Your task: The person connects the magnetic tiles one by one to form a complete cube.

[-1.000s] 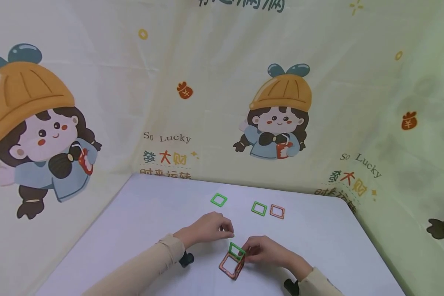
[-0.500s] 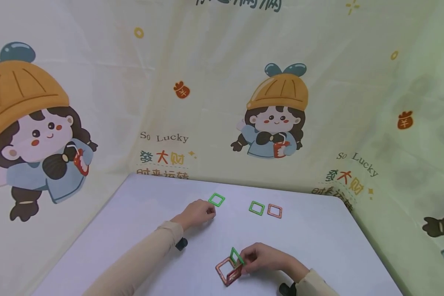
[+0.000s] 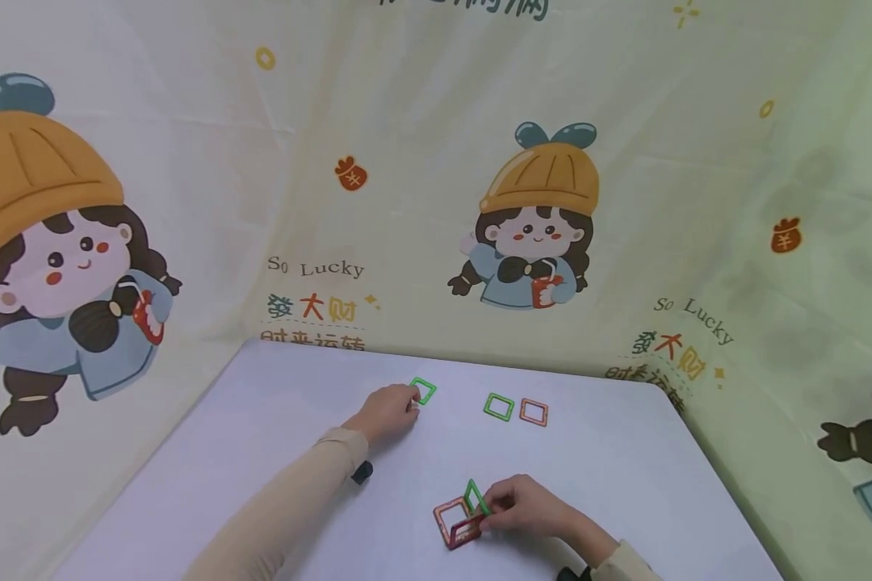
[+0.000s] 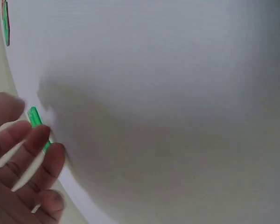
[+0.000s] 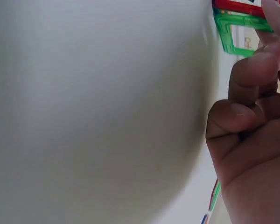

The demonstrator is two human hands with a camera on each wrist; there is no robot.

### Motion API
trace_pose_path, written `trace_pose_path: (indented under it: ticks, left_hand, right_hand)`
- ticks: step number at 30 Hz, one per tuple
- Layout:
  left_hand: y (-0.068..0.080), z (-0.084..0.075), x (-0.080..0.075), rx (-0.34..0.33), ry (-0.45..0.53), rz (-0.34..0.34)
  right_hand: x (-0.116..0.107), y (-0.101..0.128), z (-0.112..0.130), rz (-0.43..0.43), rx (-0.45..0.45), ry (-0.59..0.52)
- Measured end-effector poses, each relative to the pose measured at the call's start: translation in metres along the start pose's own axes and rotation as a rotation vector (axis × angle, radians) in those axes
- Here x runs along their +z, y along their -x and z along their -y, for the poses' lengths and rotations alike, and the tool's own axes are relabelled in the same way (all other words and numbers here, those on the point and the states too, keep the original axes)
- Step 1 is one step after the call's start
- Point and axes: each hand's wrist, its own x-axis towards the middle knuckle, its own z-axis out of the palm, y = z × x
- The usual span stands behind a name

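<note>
My left hand (image 3: 385, 415) reaches to a green square magnetic tile (image 3: 427, 383) lying near the far left of the table, fingertips right at its near edge. In the left wrist view, the fingers are loosely bent and spread in front of that green tile (image 4: 35, 116). Nearer the front, my right hand (image 3: 526, 507) pinches the corner of a small joined structure. It has a flat orange-red tile (image 3: 441, 528), an upright red tile (image 3: 467, 542) and an upright green tile (image 3: 478, 494). The right wrist view shows its green frame (image 5: 224, 37) and red frame (image 5: 240, 7) beside the fingers.
Another green tile (image 3: 511, 410) and an orange-red tile (image 3: 547, 415) lie side by side toward the back of the white table (image 3: 589, 452). A printed cartoon curtain (image 3: 421, 226) hangs behind the table's far edge.
My left hand has moved away from the structure, forward and left to the far green tile. The right hand stays at the structure, which has turned slightly, with its upright tiles seen at another angle.
</note>
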Motion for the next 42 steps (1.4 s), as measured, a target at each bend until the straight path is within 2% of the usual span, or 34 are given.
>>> trace_pose_path:
  ticks: [5,11,17,25,31,38,42]
  left_hand:
    - [-0.003,-0.004,-0.003,-0.067,-0.021,0.051]
    - [-0.010,-0.005,-0.002,-0.107,-0.053,0.077]
    - [-0.013,-0.005,0.001,-0.090,-0.053,0.059]
    - [-0.010,-0.007,-0.001,-0.097,0.013,0.071]
    - [-0.008,-0.007,-0.002,-0.104,0.014,0.078]
    - [-0.009,-0.007,-0.002,-0.065,0.001,0.059]
    - [-0.009,-0.004,-0.002,-0.039,-0.046,0.043]
  right_hand:
    - [-0.001,0.006,0.000,-0.069,0.057,0.025]
    - [0.007,0.013,0.005,-0.105,0.118,-0.026]
    - [0.015,0.017,0.009,-0.164,0.169,-0.019]
    - [0.024,0.014,0.015,-0.247,0.181,-0.005]
    - [0.024,0.018,0.013,-0.241,0.218,-0.029]
    - [0.024,0.019,0.013,-0.239,0.216,-0.022]
    - [0.024,0.020,0.014,-0.234,0.225,-0.020]
